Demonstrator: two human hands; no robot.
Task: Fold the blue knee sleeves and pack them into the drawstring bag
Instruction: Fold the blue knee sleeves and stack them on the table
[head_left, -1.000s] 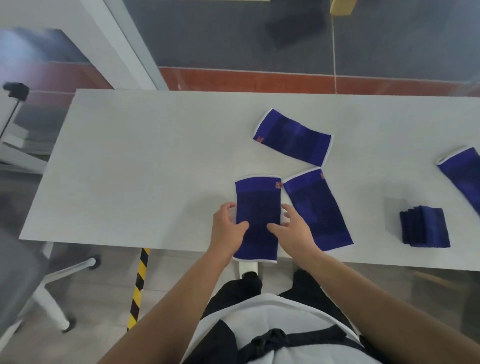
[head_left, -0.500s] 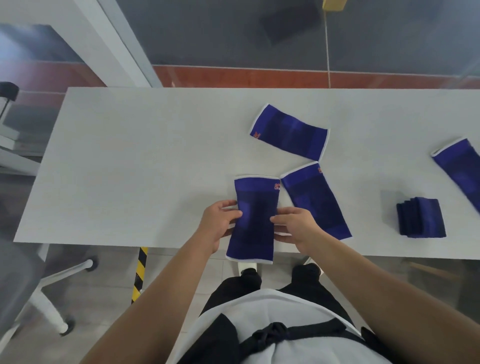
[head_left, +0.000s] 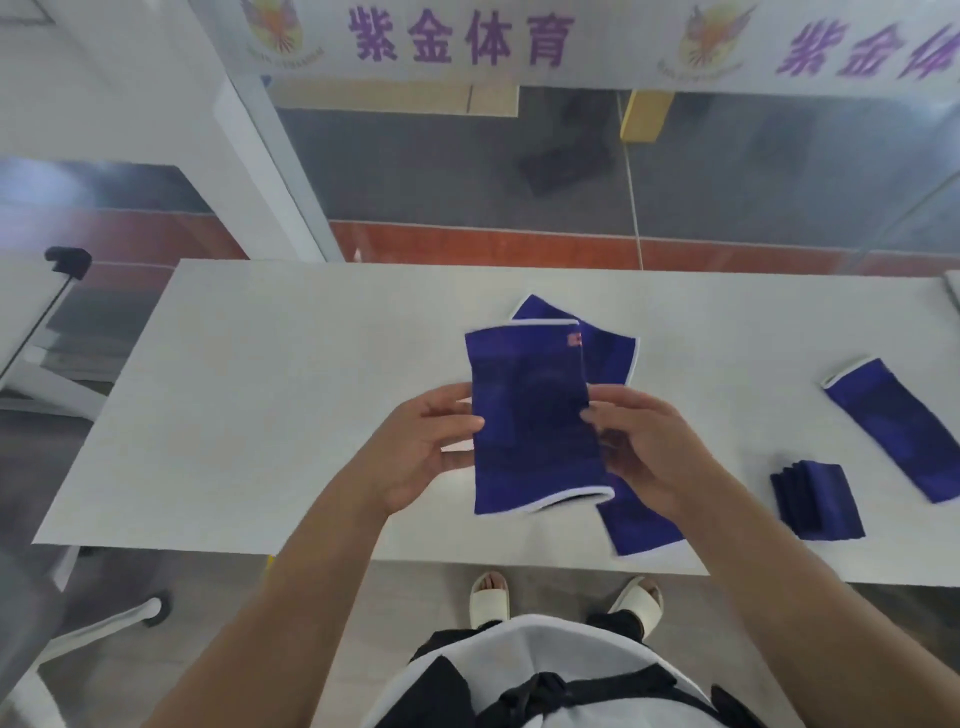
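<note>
A blue knee sleeve (head_left: 535, 415) with white edges is held up off the white table (head_left: 260, 405), one hand on each long side. My left hand (head_left: 421, 447) pinches its left edge, my right hand (head_left: 644, 447) its right edge. Behind it lies a second flat sleeve (head_left: 608, 353), partly hidden. A third sleeve (head_left: 644, 525) lies under my right hand near the front edge. A fourth sleeve (head_left: 898, 426) lies at the far right. A folded stack of sleeves (head_left: 815, 499) sits beside it. No drawstring bag is in view.
An office chair base (head_left: 104, 623) stands on the floor at the left, below the table's front edge. A glass wall with a purple-lettered banner (head_left: 467, 41) runs behind the table. My feet in white slippers (head_left: 488, 597) show under the front edge.
Both hands have lifted the sleeve from the table's front edge up and away from me. The view has tilted up, showing the banner and the floor beyond.
</note>
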